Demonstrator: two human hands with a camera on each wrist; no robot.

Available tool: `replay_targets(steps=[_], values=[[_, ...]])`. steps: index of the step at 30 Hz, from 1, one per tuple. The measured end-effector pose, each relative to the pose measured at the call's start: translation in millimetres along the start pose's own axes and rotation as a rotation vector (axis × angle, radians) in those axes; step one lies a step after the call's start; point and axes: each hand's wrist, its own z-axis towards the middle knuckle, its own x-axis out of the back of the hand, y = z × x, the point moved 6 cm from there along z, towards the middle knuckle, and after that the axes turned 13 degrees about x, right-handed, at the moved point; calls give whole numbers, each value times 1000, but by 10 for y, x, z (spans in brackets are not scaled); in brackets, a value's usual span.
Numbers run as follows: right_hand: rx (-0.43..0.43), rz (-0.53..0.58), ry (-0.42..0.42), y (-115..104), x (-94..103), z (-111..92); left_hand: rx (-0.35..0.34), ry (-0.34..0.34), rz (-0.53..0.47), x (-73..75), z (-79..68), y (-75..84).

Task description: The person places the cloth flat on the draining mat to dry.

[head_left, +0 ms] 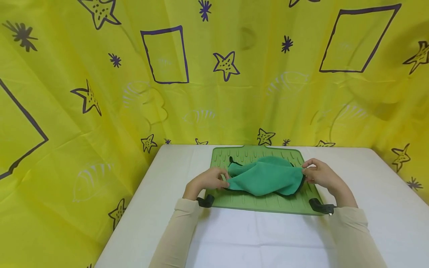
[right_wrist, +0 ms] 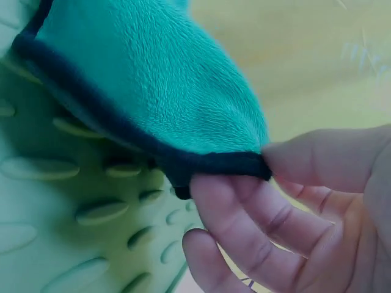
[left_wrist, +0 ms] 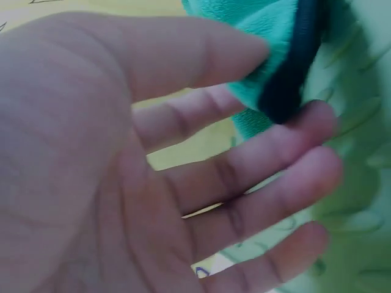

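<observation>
A green cloth with dark edging lies bunched over a light green ridged mat. At the cloth's left corner, my left hand pinches it between thumb and index finger; in the left wrist view the other fingers of the left hand spread out below the dark-trimmed corner. On the opposite side, my right hand pinches the right corner. Close up in the right wrist view, the thumb and fingers of the right hand grip the dark edge of the fuzzy cloth, which is lifted off the mat there.
The mat rests on a white table. Black wrist straps sit at both wrists, near the mat's front corners. Behind the table hangs a yellow curtain printed with stars and frames.
</observation>
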Motion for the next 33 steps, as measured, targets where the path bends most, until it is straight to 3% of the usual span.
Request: replay_targets(steps=[4, 6, 10, 16, 20, 24, 33], values=[[-29, -16, -36, 53, -7, -21, 16, -83, -59, -104, 51, -23], [-55, -30, -66, 92, -9, -41, 23, -88, -102, -133, 82, -29], [-82, -50, -146, 155, -43, -73, 35, -15, -109, -150, 130, -26], [-87, -41, -201, 172, -141, -61, 35, 82, -5, -187, 184, -17], [-67, -33, -218, 155, -177, -49, 25, 57, 12, -226, 196, -7], [-42, -38, -223, 149, -150, -55, 21, 0, -60, -229, 173, 2], [-18, -94, -303, 112, -31, -160, 10, -23, -168, -53, 78, -32]])
